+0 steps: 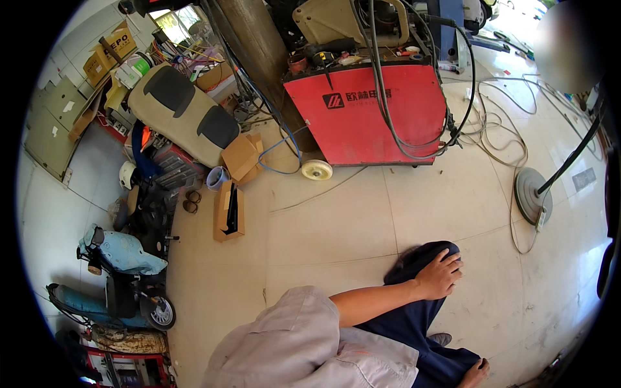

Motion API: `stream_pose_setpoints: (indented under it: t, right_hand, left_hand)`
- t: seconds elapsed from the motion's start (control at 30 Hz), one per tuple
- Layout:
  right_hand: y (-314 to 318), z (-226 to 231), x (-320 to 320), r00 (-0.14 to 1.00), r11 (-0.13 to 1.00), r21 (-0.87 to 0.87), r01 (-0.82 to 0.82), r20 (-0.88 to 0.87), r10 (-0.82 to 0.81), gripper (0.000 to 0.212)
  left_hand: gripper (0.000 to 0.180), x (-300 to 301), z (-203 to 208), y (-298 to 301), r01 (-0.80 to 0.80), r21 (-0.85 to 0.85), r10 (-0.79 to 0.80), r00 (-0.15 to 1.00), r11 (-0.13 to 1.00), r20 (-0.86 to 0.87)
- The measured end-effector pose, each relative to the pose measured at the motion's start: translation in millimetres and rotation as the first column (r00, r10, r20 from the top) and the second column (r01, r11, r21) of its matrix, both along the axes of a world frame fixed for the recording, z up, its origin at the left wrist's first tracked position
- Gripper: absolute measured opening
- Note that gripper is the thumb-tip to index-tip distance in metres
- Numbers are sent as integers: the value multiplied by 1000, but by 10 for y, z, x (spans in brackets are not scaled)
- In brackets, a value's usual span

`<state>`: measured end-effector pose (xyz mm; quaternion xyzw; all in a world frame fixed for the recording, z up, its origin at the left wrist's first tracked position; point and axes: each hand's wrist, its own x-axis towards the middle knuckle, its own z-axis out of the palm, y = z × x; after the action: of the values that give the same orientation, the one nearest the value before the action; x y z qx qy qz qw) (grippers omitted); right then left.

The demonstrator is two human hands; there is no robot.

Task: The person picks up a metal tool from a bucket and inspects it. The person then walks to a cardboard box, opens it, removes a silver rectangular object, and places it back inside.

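Observation:
My left hand [438, 275] lies over the bent knee of my dark blue trousers [406, 320], its fingers spread and holding nothing. A grey short sleeve [284, 333] covers the upper part of that arm. Low at the right, my right hand [475, 374] is beside the other trouser leg. The lower edge cuts it off, so its grip is hidden. Part of a dark shoe [441, 339] shows between the legs.
Ahead stands a red wheeled machine [381, 113] with cables draped over it. An open cardboard box [223, 210] sits left of it, near a car seat [174, 107]. A light blue scooter [123, 252] stands far left. A round-based stand [532, 194] and loose cables [511, 132] occupy the right.

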<state>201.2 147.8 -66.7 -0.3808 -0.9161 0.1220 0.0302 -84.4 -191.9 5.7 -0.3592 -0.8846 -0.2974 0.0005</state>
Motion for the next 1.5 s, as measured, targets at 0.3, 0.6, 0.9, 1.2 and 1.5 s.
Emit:
stream_pose_setpoints:
  t: [0.3,0.6,0.9,1.2,1.5]
  right_hand:
    - [-532,289,-230,996,997,62,36,77,-40,41]
    - [-1535,630,-548,979,976,139,-164,144,144,36]
    - [-2858,620,-467,987,958,240,-159,62,149,35]
    - [-3264,-151,-873,834,909,59,-414,-376,404,24]
    - [-4285,297,-1729,831,862,56,-504,-238,502,20]
  left_hand:
    - [23,-166,-280,-692,-122,-223,130,991,967,24]
    - [22,-200,-19,-1783,-213,-226,230,972,951,51]
    - [53,-218,-20,-2919,-387,-275,407,913,880,18]
    - [70,485,-58,-4088,-597,-218,613,790,772,9]
    - [63,1131,-153,-5242,-798,-294,798,583,526,-155]
